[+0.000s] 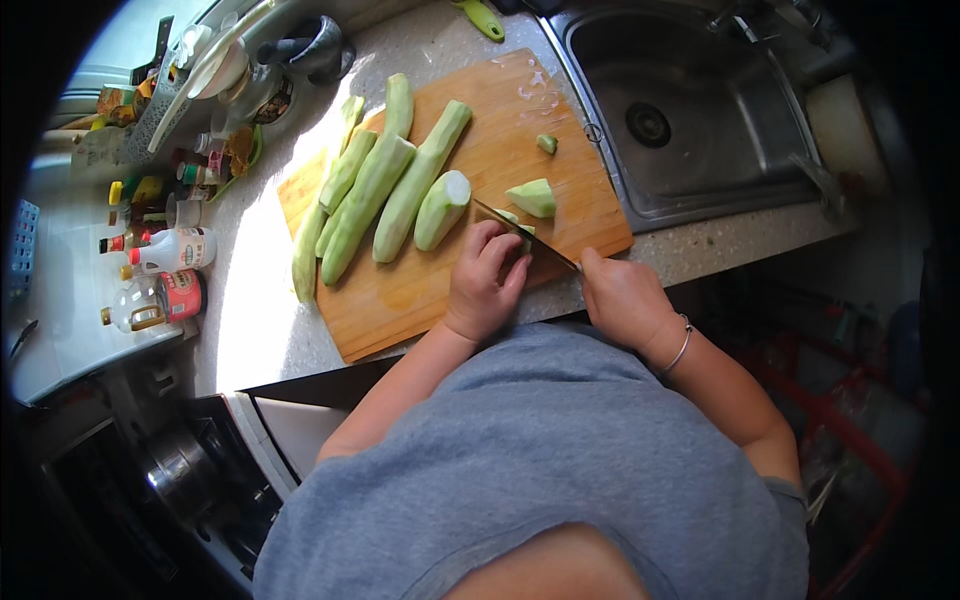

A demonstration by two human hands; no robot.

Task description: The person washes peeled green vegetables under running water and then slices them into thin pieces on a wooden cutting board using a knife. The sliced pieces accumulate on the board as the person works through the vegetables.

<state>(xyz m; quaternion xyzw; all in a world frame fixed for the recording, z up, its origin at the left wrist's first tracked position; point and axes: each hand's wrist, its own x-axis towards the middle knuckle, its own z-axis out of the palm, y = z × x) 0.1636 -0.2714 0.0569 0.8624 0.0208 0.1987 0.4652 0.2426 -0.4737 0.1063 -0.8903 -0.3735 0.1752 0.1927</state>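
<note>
My right hand (626, 296) grips the handle of a kitchen knife (536, 241), its blade slanting over the wooden cutting board (390, 322). Curled fingers of my left hand (486, 281) press on a small pale-green gourd piece (526, 231), partly hidden by the blade and fingers. Just beyond the knife lies a cut gourd chunk (534, 198), with a small gourd end piece (547, 143) farther off. Left of my left hand is a short gourd length (442, 211), its white cut face turned away from me. Several long peeled gourds, luffa by their look, lie beside it, including one long gourd (420, 184).
A steel sink (679, 180) adjoins the board's right side. A green-handled peeler (481, 19) lies at the back. Seasoning bottles (176, 249) and a stone mortar (319, 49) stand on the left. A steel pot (180, 469) sits at lower left.
</note>
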